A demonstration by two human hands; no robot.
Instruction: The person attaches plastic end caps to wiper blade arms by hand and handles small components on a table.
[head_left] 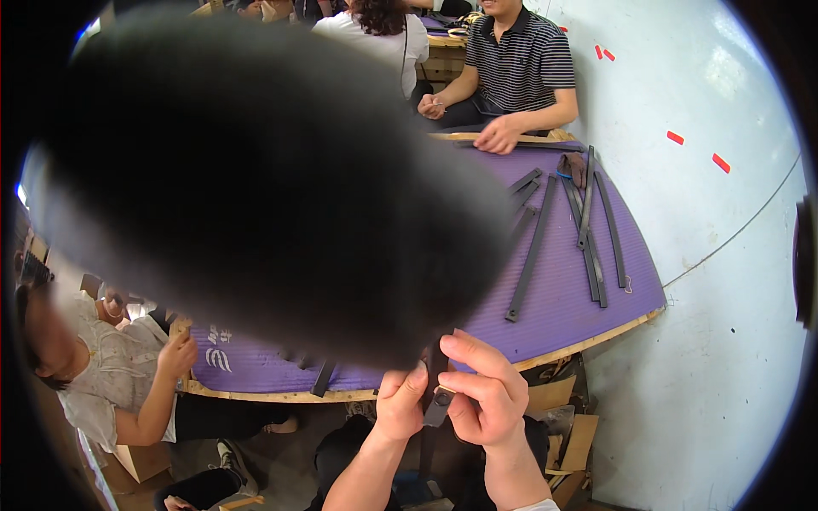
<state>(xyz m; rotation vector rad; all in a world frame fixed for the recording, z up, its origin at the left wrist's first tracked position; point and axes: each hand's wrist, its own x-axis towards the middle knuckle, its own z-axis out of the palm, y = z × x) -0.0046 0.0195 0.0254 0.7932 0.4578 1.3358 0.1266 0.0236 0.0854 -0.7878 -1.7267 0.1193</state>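
Observation:
Just past the table's near edge, both of my hands are at a black strip (436, 412) with a round dark spot near its end. My left hand (399, 407) is closed on it, the thumb pressed against its side. My right hand (490, 393) has its fingers curled and pinched at the same piece from the other side. A large, blurred black shape (256, 187) very close to the camera hides the upper part of the strip and much of the table.
Several black strips (532, 255) and a dark glove (572, 170) lie on the purple table (477, 332). A person in a striped shirt (520, 68) sits across it; another person (111, 366) sits at left. Cardboard pieces (579, 443) stand below, beside a pale wall (699, 358).

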